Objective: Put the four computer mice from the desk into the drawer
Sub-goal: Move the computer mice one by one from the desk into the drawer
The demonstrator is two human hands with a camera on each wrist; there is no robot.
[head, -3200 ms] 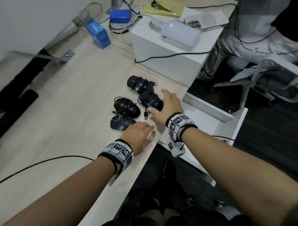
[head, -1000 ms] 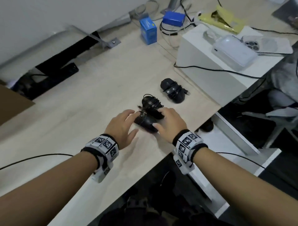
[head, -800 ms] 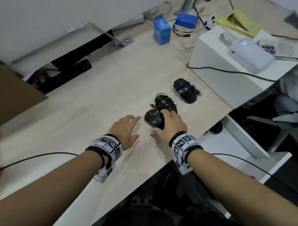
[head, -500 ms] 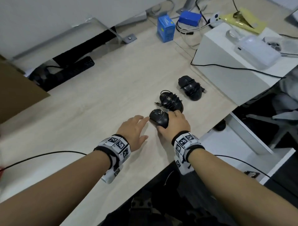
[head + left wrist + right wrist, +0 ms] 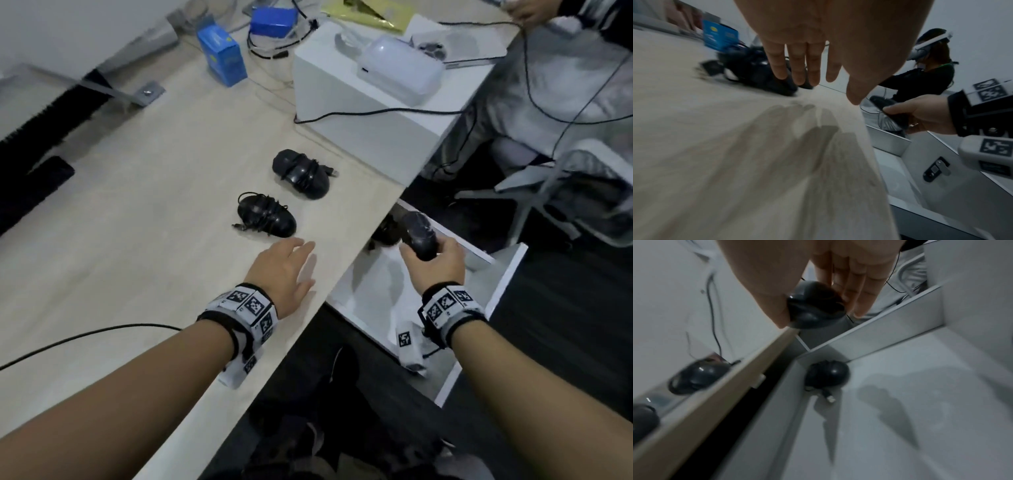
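My right hand (image 5: 433,255) grips a black mouse (image 5: 419,236) (image 5: 813,305) above the open white drawer (image 5: 503,284), thumb on one side and fingers on the other. One black mouse (image 5: 827,374) (image 5: 385,233) with its cord lies in the drawer's far corner, by the desk edge. Two black mice wrapped in their cords remain on the wooden desk: a near one (image 5: 267,216) and a far one (image 5: 301,174). My left hand (image 5: 286,270) (image 5: 818,65) hovers flat and open over the desk, fingers straight, just short of the near mouse (image 5: 756,71).
A white box (image 5: 359,113) with a white device and a black cable stands behind the mice. Blue boxes (image 5: 222,58) sit at the desk's back. A seated person (image 5: 929,68) and a chair (image 5: 565,192) are beyond the drawer. A cable (image 5: 85,337) crosses the desk at left.
My right hand has lifted the nearest mouse off the desk and carried it right, over the drawer. My left hand stays open on the desk side.
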